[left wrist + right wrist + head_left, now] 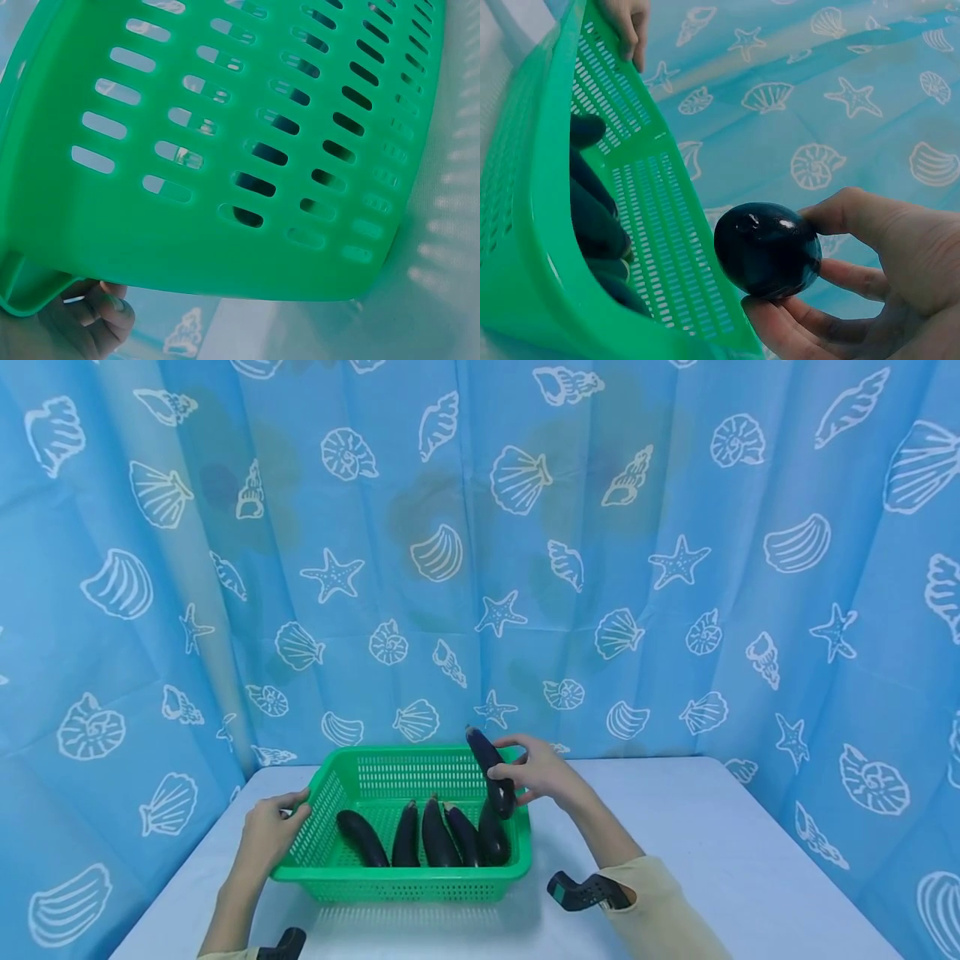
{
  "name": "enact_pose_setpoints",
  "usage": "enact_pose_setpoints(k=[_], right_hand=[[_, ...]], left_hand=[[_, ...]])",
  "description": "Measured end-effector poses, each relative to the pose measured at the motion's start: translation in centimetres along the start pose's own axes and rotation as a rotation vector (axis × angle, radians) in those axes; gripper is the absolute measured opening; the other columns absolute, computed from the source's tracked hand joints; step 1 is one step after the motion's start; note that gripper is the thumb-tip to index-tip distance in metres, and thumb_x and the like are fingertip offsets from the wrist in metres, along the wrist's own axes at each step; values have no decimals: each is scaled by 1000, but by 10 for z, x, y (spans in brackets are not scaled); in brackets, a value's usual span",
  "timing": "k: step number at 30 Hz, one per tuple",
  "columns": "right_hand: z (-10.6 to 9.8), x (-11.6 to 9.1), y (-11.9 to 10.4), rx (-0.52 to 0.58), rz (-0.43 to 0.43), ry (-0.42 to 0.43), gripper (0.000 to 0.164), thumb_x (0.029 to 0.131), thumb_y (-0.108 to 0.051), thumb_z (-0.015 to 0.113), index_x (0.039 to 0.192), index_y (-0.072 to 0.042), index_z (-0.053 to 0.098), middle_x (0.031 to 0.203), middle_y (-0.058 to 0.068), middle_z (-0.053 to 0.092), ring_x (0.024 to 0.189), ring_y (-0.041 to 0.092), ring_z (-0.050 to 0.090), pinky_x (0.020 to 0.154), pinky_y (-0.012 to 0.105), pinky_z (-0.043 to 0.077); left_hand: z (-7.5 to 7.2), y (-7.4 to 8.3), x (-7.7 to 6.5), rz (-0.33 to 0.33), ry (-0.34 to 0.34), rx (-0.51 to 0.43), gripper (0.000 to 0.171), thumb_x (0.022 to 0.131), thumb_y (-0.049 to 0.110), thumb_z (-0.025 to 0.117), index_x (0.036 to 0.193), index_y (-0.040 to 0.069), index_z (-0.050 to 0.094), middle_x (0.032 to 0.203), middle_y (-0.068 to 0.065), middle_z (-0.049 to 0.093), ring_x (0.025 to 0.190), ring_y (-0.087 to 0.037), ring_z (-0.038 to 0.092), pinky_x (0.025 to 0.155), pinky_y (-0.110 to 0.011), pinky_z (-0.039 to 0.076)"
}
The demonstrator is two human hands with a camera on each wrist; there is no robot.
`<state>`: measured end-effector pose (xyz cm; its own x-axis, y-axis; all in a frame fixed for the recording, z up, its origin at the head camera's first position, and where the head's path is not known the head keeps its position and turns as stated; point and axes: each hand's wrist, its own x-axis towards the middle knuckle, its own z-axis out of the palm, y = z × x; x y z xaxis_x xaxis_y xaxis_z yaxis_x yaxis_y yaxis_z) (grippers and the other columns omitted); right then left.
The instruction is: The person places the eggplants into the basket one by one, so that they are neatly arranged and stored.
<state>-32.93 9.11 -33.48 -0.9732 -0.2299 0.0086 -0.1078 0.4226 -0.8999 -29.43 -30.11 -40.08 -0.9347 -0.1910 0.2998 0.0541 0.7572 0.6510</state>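
Note:
A green plastic basket (420, 873) with slotted walls holds several dark purple eggplants (437, 837), most lying side by side, stems toward the back. Over the basket's right end my right hand (542, 770) holds another eggplant (491, 772), tilted with its stem up. The right wrist view shows the round end of that eggplant (767, 250) between thumb and fingers. On the left, my left hand (272, 828) grips the basket's rim. Its curled fingers (112, 315) show by the rim in the left wrist view, where the basket wall hides the eggplants in part.
The basket stands on a table with a white cover (675, 827). Behind and on both sides hangs a blue curtain (465, 568) with white shell and starfish prints. A black wrist strap (588, 892) sits at the right sleeve (663, 910).

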Motion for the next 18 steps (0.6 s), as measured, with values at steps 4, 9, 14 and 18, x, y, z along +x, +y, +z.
enact_pose_setpoints(k=[4,9,14,18], right_hand=[[7,0,-5,-5,-10,-12,53,87,-25,73,136,-17,55,107,16,64,86,22,66,63,39,59],[15,3,-5,1,-13,-37,53,87,-24,72,136,-17,54,106,15,64,83,22,67,65,42,59],[24,5,-4,26,-3,-61,54,86,-24,72,136,-16,53,104,16,64,78,23,66,66,43,59],[30,5,-4,42,15,-68,54,86,-24,73,136,-15,54,104,16,63,77,25,65,65,42,59]], left_hand=[[-1,1,1,-2,-3,0,38,96,16,56,130,-1,61,114,-26,68,68,-18,51,56,-28,40],[0,0,1,-6,-2,0,39,96,16,56,130,-1,60,114,-26,68,66,-18,51,55,-28,40],[1,-1,1,-10,-1,1,39,96,16,56,130,-1,60,114,-26,67,67,-18,52,55,-28,41],[2,-1,2,-13,1,7,39,96,17,56,130,-1,60,113,-26,68,66,-17,51,54,-27,41]])
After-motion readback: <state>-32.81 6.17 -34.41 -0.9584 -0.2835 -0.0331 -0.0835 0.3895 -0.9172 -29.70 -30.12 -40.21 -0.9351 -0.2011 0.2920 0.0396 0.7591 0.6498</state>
